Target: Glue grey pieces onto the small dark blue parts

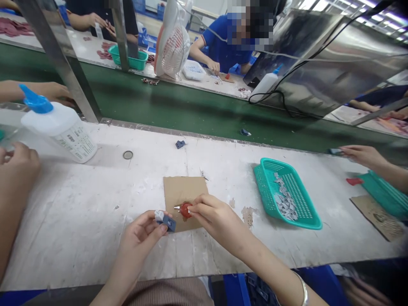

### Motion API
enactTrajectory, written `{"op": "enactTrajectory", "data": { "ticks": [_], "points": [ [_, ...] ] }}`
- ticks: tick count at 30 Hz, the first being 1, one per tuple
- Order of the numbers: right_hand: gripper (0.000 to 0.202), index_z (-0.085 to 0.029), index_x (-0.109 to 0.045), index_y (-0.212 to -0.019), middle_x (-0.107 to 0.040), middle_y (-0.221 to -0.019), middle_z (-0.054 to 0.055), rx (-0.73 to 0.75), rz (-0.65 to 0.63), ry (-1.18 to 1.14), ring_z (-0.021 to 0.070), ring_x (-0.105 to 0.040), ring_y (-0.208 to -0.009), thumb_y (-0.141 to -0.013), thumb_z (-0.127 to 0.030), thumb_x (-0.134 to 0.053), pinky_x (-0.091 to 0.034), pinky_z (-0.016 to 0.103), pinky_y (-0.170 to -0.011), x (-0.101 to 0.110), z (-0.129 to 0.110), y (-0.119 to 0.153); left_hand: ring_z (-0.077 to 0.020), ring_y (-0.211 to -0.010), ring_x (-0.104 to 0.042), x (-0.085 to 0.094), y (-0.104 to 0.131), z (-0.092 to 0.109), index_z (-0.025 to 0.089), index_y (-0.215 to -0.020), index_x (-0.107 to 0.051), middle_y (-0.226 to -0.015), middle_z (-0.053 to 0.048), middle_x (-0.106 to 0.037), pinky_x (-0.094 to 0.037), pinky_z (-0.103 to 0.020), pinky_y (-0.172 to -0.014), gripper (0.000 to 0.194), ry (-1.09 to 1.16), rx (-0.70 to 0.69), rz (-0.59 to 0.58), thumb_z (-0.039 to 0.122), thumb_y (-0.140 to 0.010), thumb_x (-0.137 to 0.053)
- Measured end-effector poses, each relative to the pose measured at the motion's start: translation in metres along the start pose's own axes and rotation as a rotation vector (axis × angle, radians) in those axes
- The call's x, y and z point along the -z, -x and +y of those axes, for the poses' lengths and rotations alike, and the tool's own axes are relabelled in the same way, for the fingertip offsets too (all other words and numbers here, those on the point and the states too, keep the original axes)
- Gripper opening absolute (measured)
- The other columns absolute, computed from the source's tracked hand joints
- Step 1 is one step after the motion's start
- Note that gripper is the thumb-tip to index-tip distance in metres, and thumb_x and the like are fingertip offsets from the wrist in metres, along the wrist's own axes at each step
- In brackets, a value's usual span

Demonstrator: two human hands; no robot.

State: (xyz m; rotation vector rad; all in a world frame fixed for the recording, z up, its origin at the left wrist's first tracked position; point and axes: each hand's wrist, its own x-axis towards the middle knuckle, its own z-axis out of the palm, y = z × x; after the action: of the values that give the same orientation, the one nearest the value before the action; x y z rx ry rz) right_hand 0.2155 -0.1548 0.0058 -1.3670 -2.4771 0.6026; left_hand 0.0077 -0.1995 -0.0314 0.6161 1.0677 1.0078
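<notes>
My left hand [145,233] pinches a small dark blue plastic part [168,222] with a light grey piece [159,215] at its upper end, just over the near left edge of a cardboard square [185,187]. Between the fingers of my right hand [219,216] is a small red bottle with a metal tip [185,210]. It lies tilted low over the cardboard, its tip pointing left toward the blue part. A dark wet-looking patch shows around it. Whether the bottle rests on the cardboard I cannot tell.
A green basket [310,219] of small grey pieces stands to the right. At left are a large white bottle [68,131] with a blue cap and a bottle cap [128,154]. Another blue part [180,144] lies ahead, near the green belt [153,106]. Co-workers' hands are at both sides.
</notes>
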Motion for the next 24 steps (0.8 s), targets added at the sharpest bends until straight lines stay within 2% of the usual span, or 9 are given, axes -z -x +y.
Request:
{"op": "enactTrajectory", "data": {
  "ticks": [5, 8, 11, 14, 17, 20, 24],
  "points": [
    [0.020, -0.016, -0.069, -0.088, -0.065, -0.089, 0.007, -0.019, 0.003, 0.029, 0.0187, -0.063, -0.083, -0.096, -0.014, -0.051, -0.053, 0.033, -0.075, -0.004, -0.002, 0.002, -0.0157, -0.088, -0.066, -0.002, -0.005, -0.006, 0.021, -0.093, -0.073, -0.095, -0.004, -0.072, -0.055, -0.023, -0.080, 0.017, 0.004, -0.060, -0.059, 0.029, -0.079, -0.073],
    [0.021, -0.017, -0.070, -0.090, -0.066, -0.090, 0.008, -0.042, 0.012, -0.046, 0.0182, -0.064, -0.085, -0.095, -0.013, -0.050, -0.053, 0.032, -0.075, -0.003, -0.003, 0.001, -0.0155, -0.089, -0.067, -0.005, -0.008, -0.007, 0.021, -0.094, -0.072, -0.099, -0.004, -0.072, -0.055, -0.022, -0.080, 0.016, 0.014, -0.082, -0.074, 0.027, -0.079, -0.073],
    [0.017, -0.019, -0.073, -0.090, -0.068, -0.089, 0.006, -0.120, 0.063, -0.262, 0.0170, -0.065, -0.083, -0.092, -0.014, -0.056, -0.053, 0.031, -0.075, 0.004, -0.004, -0.001, -0.0164, -0.092, -0.068, -0.010, -0.009, -0.004, 0.021, -0.095, -0.070, -0.101, -0.004, -0.073, -0.055, -0.023, -0.082, 0.017, 0.027, -0.084, -0.086, 0.027, -0.080, -0.073],
    [0.010, -0.021, -0.075, -0.087, -0.071, -0.089, 0.005, -0.265, 0.110, -0.636, 0.0168, -0.068, -0.083, -0.087, -0.024, -0.065, -0.056, 0.030, -0.076, 0.015, -0.008, -0.003, -0.0168, -0.090, -0.070, -0.016, -0.007, -0.001, 0.019, -0.096, -0.069, -0.099, -0.005, -0.074, -0.055, -0.025, -0.084, 0.017, 0.022, -0.088, -0.084, 0.028, -0.081, -0.072],
    [0.010, -0.020, -0.075, -0.082, -0.072, -0.089, 0.004, -0.371, 0.088, -0.933, 0.0171, -0.069, -0.083, -0.082, -0.030, -0.072, -0.057, 0.031, -0.079, 0.024, -0.015, -0.002, -0.0176, -0.089, -0.070, -0.022, -0.005, 0.003, 0.018, -0.095, -0.068, -0.098, -0.006, -0.075, -0.055, -0.026, -0.085, 0.016, 0.018, -0.095, -0.098, 0.028, -0.082, -0.071],
    [0.011, -0.020, -0.075, -0.081, -0.072, -0.090, 0.004, -0.410, 0.062, -1.044, 0.0178, -0.069, -0.086, -0.077, -0.030, -0.076, -0.057, 0.032, -0.082, 0.027, -0.023, -0.001, -0.0195, -0.093, -0.070, -0.027, -0.003, 0.005, 0.018, -0.096, -0.069, -0.101, -0.006, -0.075, -0.055, -0.027, -0.086, 0.017, 0.032, -0.104, -0.125, 0.028, -0.081, -0.072],
    [0.010, -0.020, -0.076, -0.083, -0.071, -0.092, 0.005, -0.380, 0.046, -1.057, 0.0180, -0.068, -0.088, -0.078, -0.029, -0.076, -0.058, 0.031, -0.078, 0.026, -0.031, -0.001, -0.0199, -0.095, -0.070, -0.031, -0.001, 0.007, 0.019, -0.098, -0.069, -0.102, -0.006, -0.075, -0.056, -0.029, -0.088, 0.019, 0.057, -0.110, -0.131, 0.028, -0.081, -0.073]
  ]
}}
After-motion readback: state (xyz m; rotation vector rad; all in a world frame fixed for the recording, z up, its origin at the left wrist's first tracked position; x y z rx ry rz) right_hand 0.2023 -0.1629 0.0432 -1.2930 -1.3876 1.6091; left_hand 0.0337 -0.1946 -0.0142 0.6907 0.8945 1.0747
